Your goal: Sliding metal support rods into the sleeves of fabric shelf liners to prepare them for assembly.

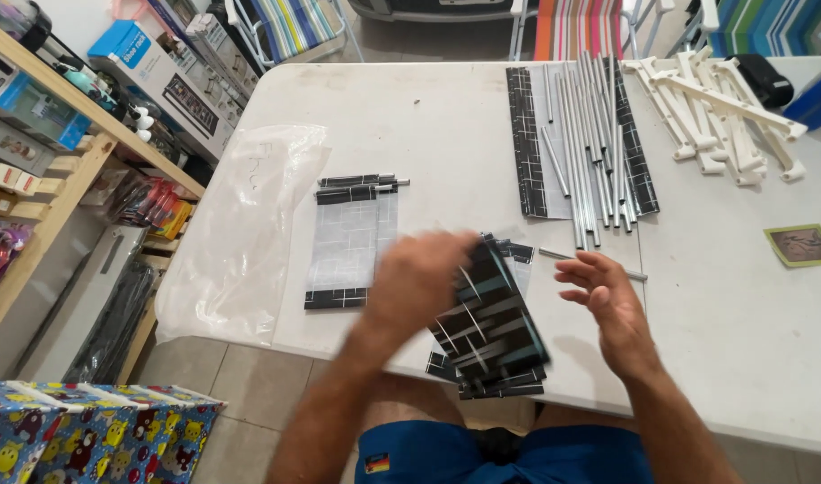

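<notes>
My left hand (417,280), blurred by motion, grips a folded black fabric panel (491,314) with a pale line pattern, lifting it over a small stack of like panels (500,381) at the white table's front edge (697,358). My right hand (608,305) hovers just right of the panel with fingers spread, holding nothing. A single metal rod (599,264) lies on the table behind my right hand.
A flat grey-and-black panel (352,242) with rods lies to the left, beside a clear plastic bag (249,224). Several metal tubes (590,143) rest on black panels at the back; white plastic connectors (715,108) far right. A small card (802,245). Wooden shelves (52,161) stand left.
</notes>
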